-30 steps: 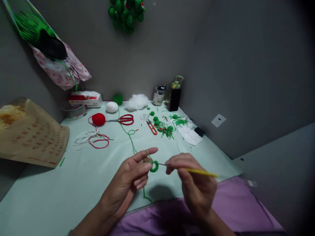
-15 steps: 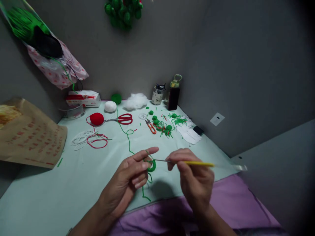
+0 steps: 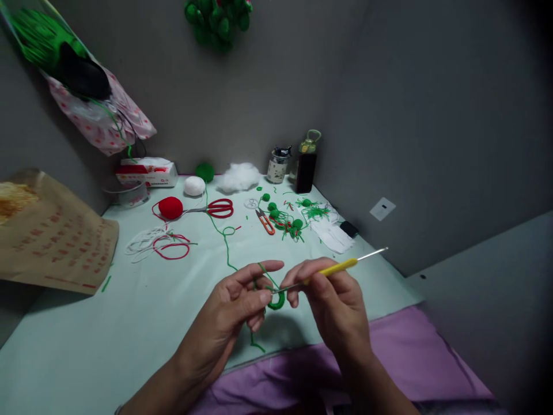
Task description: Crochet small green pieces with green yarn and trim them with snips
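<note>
Between thumb and fingers, my left hand [image 3: 235, 302] pinches a small curved piece of green crochet [image 3: 277, 302], its index finger stretched out with yarn over it. My right hand [image 3: 334, 305] grips a crochet hook [image 3: 338, 268] by its yellow handle, one metal end at the green piece and the other pointing up to the right. Green yarn [image 3: 227, 253] runs from the left hand back across the table to a green yarn ball [image 3: 204, 172]. A loose green tail [image 3: 258, 347] hangs below the left hand.
On the pale tablecloth [image 3: 142, 323] lie red scissors [image 3: 220, 208], orange thread snips [image 3: 265, 222], a red yarn ball [image 3: 170, 208], white stuffing [image 3: 239, 177] and green crocheted bits [image 3: 285, 222]. A brown paper bag [image 3: 64, 242] stands left; a dark phone [image 3: 306, 173] leans against a bottle.
My right hand has moved closer to the left, and the hook has tilted, its far end now higher. The green piece has shifted slightly right and down.
</note>
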`<state>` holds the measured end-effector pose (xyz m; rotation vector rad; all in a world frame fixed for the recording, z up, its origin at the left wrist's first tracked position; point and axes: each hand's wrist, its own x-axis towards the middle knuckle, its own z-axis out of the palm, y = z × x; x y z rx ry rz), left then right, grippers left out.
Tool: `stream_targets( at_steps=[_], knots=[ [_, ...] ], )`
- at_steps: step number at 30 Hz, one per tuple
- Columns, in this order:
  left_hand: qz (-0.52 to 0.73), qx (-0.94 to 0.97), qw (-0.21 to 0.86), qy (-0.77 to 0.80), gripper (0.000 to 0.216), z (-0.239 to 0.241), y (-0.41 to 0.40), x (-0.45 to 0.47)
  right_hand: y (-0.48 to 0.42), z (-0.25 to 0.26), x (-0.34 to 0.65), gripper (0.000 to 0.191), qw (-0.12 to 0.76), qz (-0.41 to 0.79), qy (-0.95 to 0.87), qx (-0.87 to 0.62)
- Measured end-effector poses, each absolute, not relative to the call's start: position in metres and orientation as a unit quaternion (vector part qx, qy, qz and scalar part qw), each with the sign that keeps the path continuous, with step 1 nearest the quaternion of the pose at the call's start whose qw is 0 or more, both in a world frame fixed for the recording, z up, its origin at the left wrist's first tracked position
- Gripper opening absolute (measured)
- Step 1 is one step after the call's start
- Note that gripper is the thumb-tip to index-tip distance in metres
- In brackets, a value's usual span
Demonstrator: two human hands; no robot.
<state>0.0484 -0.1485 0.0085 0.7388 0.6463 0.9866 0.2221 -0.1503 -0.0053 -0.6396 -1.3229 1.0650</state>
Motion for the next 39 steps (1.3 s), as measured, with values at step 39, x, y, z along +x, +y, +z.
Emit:
stream_targets(
  at_steps=[39],
  knots=[
    [0.464, 0.382, 0.732, 0.321, 0.028, 0.0, -0.151, 0.052, -0.151, -0.011, 0.215, 0.02, 0.635, 0.366, -0.612, -0.299]
  ],
)
